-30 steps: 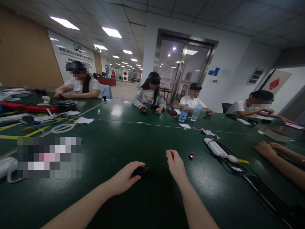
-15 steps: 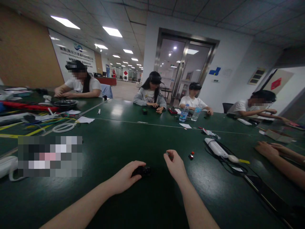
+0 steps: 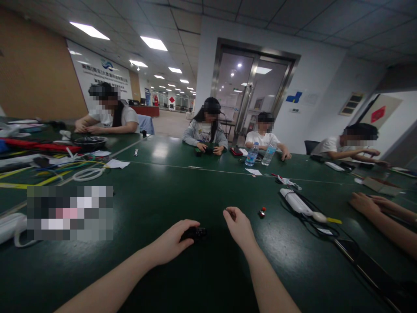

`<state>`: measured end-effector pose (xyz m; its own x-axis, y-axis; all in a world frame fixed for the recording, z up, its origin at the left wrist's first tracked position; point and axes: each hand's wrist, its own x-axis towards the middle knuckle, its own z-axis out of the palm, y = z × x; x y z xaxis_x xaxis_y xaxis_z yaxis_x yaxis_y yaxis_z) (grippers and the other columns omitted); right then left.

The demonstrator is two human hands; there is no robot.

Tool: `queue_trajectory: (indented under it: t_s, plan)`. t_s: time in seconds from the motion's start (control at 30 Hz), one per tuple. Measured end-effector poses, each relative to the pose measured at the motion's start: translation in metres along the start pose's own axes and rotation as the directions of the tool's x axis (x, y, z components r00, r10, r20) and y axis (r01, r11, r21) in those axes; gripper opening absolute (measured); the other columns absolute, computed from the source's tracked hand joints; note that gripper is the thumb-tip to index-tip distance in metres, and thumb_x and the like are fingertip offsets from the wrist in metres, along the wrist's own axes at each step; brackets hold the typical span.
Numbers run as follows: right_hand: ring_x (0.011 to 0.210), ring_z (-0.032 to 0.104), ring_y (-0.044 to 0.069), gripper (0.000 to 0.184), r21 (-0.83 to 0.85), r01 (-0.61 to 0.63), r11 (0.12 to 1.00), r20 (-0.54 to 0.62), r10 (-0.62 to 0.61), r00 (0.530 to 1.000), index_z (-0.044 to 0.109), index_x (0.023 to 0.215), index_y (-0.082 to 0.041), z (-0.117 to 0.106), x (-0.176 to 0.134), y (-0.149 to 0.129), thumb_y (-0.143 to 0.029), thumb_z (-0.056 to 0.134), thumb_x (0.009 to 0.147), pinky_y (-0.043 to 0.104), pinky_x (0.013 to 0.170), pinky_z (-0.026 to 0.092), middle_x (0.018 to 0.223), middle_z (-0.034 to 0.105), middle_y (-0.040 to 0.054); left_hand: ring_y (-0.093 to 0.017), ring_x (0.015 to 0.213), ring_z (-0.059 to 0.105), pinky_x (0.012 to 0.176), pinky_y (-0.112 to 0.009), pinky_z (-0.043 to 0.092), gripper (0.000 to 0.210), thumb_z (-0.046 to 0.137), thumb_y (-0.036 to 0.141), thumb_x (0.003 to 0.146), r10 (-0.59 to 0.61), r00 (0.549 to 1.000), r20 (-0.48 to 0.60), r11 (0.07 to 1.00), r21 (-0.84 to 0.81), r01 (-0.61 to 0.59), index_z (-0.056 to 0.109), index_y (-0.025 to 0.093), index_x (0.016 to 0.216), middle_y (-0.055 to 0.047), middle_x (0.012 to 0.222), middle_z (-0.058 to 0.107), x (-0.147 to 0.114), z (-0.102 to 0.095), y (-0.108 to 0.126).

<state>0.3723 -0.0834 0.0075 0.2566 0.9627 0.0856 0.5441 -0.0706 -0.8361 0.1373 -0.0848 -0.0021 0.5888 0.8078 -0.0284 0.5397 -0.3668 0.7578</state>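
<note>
Left hand (image 3: 171, 241) clamps the black gadget (image 3: 194, 234) on the green table (image 3: 182, 187) | right hand (image 3: 239, 226) pinches something tiny, fingertips closed | step: likely fitting; next needs careful lining-up | red piece (image 3: 261, 212) nearby

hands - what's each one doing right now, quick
Left hand: closed on the small black device on the table.
Right hand: fingers pinched together, anything held too small to tell.
</note>
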Motion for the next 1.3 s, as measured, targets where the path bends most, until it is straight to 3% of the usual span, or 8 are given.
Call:
queue_trajectory:
  t_s: [0.63, 1.13, 1.3]
  plan:
    - [0.086, 0.059, 0.02, 0.025, 0.021, 0.053, 0.998, -0.008, -0.053, 0.999, 0.061, 0.092, -0.022, 0.002, 0.003, 0.005, -0.034, 0.052, 0.072, 0.033, 0.074, 0.046, 0.09, 0.064, 0.0031, -0.019, 0.115, 0.042, 0.098, -0.036, 0.031, 0.043, 0.049, 0.031, 0.078, 0.005, 1.0, -0.004, 1.0, 0.006, -0.005, 0.043, 0.028, 0.12, -0.001, 0.125, 0.047, 0.001, 0.0, 0.002]
    - [0.083, 0.059, 0.02, 0.028, -0.039, 0.029, 0.999, 0.033, -0.028, 0.999, 0.059, 0.096, -0.02, 0.003, 0.001, 0.004, -0.034, 0.051, 0.072, 0.032, 0.071, 0.045, 0.092, 0.062, 0.0041, -0.02, 0.116, 0.041, 0.098, -0.037, 0.032, 0.044, 0.049, 0.033, 0.078, -0.006, 1.0, -0.006, 1.0, -0.011, 0.006, 0.041, 0.031, 0.122, 0.0, 0.126, 0.046, 0.0, 0.0, 0.0]
    - [0.086, 0.056, 0.017, 0.027, 0.041, 0.181, 0.983, 0.105, -0.185, 0.977, 0.057, 0.099, -0.022, 0.007, -0.012, -0.014, -0.034, 0.048, 0.076, 0.029, 0.074, 0.044, 0.093, 0.06, 0.0021, -0.019, 0.115, 0.042, 0.097, -0.036, 0.034, 0.049, 0.051, 0.032, 0.077, -0.015, 1.0, -0.014, 0.999, -0.031, 0.015, 0.038, 0.032, 0.124, 0.0, 0.126, 0.046, 0.001, 0.002, -0.003]
